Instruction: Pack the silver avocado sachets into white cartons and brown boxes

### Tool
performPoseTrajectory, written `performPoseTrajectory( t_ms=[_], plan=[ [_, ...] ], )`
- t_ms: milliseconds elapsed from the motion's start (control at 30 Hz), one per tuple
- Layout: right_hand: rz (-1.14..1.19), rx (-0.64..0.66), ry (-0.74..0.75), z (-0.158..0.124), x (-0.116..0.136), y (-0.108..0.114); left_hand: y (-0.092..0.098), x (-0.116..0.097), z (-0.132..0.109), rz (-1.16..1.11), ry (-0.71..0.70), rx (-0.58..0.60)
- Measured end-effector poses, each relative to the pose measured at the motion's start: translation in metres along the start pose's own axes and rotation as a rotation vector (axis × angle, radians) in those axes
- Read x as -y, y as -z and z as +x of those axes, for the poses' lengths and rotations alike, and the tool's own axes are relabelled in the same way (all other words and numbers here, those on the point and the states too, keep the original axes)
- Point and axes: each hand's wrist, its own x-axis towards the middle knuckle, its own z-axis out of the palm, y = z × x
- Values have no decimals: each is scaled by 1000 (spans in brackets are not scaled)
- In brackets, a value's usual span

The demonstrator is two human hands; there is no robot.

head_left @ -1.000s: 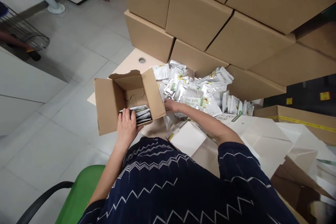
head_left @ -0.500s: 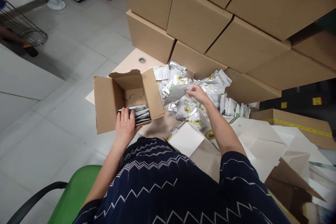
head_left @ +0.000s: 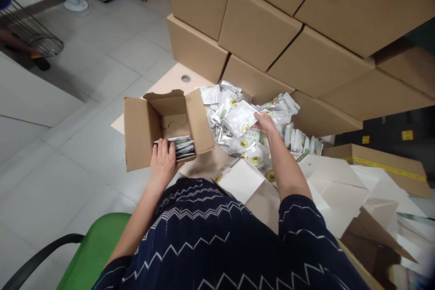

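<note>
Indoors, tiles (head_left: 91, 145) skirt a pale table (head_left: 165, 82); left hand (head_left: 163, 163) holds a carton (head_left: 136, 138), right hand (head_left: 265, 123) a pouch (head_left: 238, 117).

"per Meal" on silver pouches (head_left: 244, 143)

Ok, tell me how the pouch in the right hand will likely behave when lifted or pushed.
The pouch looks flat and thin, gripped at one edge by the right hand, so it's probably light. Its shiny film suggests it may slide easily. Creased pouches in the pile hint that it could bend somewhat, though its contents are hidden.
</note>
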Motion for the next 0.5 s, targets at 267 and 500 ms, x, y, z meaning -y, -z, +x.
performPoseTrajectory(
  t_ms=[267, 500],
  plan=[
    [-145, -5, 595, -24, 64, -3, -3, 1, 0, 9, -6, 2],
    [-136, 355, 994, -121, 127, -79, -6, 2, -1, 14, -18, 4]
  ],
)
